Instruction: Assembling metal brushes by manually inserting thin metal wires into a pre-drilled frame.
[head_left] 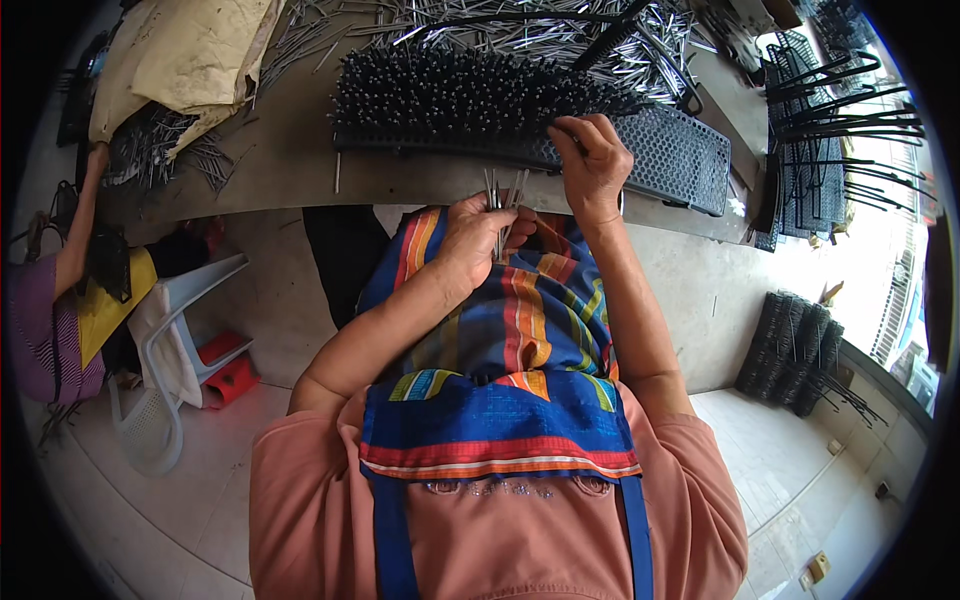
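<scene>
My left hand (472, 238) is closed around a small bunch of thin metal rods (517, 187), held roughly upright over my lap just off the table's near edge. A black perforated plate (685, 155) lies on the table in front of me. Its left and middle part is packed with upright dark pins with shiny tips (450, 95), while the holes toward its right end are bare. At the border between the two, my right hand (598, 165) is over the plate with thumb and fingers pinched together. Whatever sits between those fingertips is too small to make out.
Loose metal rods (540, 35) lie heaped behind the plate, and one rod (337, 172) lies left of it. A yellowish sheet (190, 50) covers part of the left end. Another person's arm (78, 225) reaches in beside a pale chair (165, 330). Black racks (810, 180) stand right.
</scene>
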